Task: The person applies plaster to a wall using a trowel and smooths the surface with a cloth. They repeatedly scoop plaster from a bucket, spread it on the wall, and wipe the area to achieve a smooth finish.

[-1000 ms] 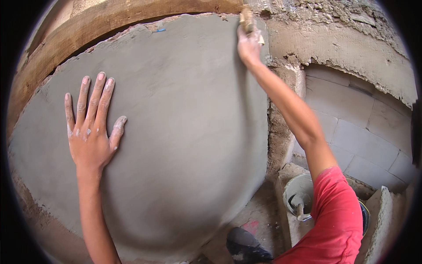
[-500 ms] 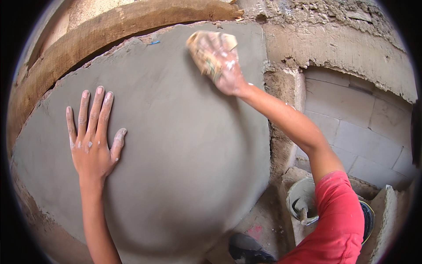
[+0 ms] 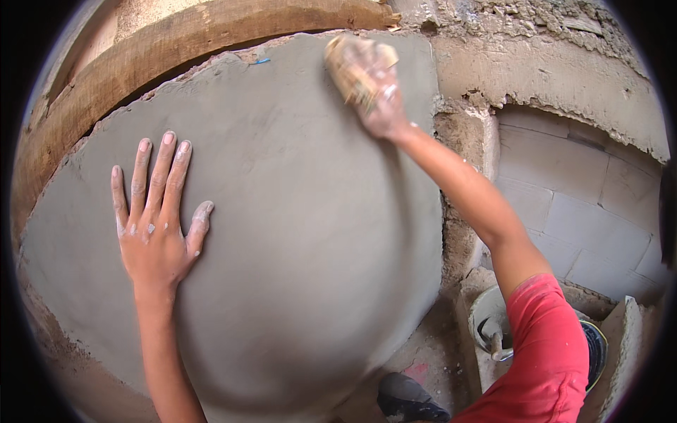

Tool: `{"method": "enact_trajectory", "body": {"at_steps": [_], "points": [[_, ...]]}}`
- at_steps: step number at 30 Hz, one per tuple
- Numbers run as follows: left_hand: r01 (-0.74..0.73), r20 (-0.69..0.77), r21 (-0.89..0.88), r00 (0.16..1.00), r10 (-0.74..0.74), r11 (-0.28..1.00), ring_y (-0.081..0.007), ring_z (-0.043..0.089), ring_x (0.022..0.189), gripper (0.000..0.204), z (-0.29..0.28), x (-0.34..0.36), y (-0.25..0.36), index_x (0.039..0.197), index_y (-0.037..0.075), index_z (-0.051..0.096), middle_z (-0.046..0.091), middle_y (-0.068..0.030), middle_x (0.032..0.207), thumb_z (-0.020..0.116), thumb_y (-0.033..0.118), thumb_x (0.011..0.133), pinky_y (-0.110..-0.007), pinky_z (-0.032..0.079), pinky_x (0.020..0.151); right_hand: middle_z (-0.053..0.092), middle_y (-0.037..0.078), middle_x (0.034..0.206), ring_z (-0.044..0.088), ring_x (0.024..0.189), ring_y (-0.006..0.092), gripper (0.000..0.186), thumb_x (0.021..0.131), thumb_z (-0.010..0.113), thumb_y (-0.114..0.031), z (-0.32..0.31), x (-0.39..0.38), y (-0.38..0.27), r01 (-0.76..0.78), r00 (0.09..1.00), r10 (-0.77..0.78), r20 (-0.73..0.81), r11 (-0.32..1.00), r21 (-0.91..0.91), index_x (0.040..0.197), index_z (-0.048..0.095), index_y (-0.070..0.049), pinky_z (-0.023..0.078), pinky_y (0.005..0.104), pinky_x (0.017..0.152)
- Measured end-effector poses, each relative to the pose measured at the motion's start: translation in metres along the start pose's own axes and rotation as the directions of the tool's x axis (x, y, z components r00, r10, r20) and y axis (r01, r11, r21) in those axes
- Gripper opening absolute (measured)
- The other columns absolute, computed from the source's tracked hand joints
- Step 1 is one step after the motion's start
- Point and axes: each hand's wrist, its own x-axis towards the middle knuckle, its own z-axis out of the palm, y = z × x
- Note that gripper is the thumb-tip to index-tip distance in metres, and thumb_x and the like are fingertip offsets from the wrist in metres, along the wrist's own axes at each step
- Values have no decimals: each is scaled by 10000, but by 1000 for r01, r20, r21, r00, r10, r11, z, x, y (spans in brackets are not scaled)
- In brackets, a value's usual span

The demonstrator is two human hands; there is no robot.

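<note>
The head camera is looking from the wearer's viewpoint, facing forward and down along the left forearm (image 3: 166,352), which is entering from the lower edge, and the red sleeve (image 3: 546,345) at lower right. It is sitting near the grey plastered surface (image 3: 296,218), which is filling the frame's middle. Its fisheye view is showing a wooden beam (image 3: 197,34) curved at upper left and black corners.

wooden beam (image 3: 211,32) along the top, grey block wall (image 3: 592,222) at right, rough mortar (image 3: 543,74) above it, dusty floor (image 3: 431,342) below
</note>
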Motion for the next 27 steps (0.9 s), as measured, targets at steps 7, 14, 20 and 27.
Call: {"method": "enact_trajectory", "body": {"at_steps": [7, 14, 20, 27], "points": [[34, 18, -57, 999, -33, 998, -238, 300, 1636, 779, 5, -5, 3, 1656, 224, 470, 411, 19, 1738, 664, 430, 929, -520, 128, 1377, 319, 148, 1763, 295, 1589, 466, 632, 1099, 508, -488, 0, 17, 7, -560, 828, 561, 9, 824, 83, 1683, 398, -274, 180, 606, 1323], [7, -6, -22, 1000, -7, 1000, -234, 301, 1635, 780, 3, 1, 2, 1656, 232, 470, 406, 25, 1740, 667, 430, 927, -522, 134, 1378, 488, 121, 1679, 288, 1628, 421, 647, 1037, 645, -400, 1, -1, 4, -125, 992, 125, -14, 992, 28, 1640, 481, -235, 203, 629, 1303], [32, 21, -36, 999, -31, 999, -233, 302, 1636, 775, 5, -5, 4, 1658, 240, 467, 406, 29, 1740, 665, 424, 932, -524, 137, 1377, 328, 163, 1756, 172, 1645, 467, 671, 1070, 588, -387, 3, 4, 12, -525, 850, 526, -10, 850, 47, 1689, 390, -220, 127, 621, 1323], [14, 2, -20, 1000, -14, 1000, -227, 301, 1634, 775, 1, 3, 3, 1662, 260, 460, 399, 41, 1743, 672, 438, 938, -522, 138, 1377, 490, 230, 1650, 394, 1564, 468, 524, 1082, 593, -342, -6, -11, 12, 148, 984, -163, -69, 973, -177, 1526, 599, -65, 257, 594, 1304]]}}
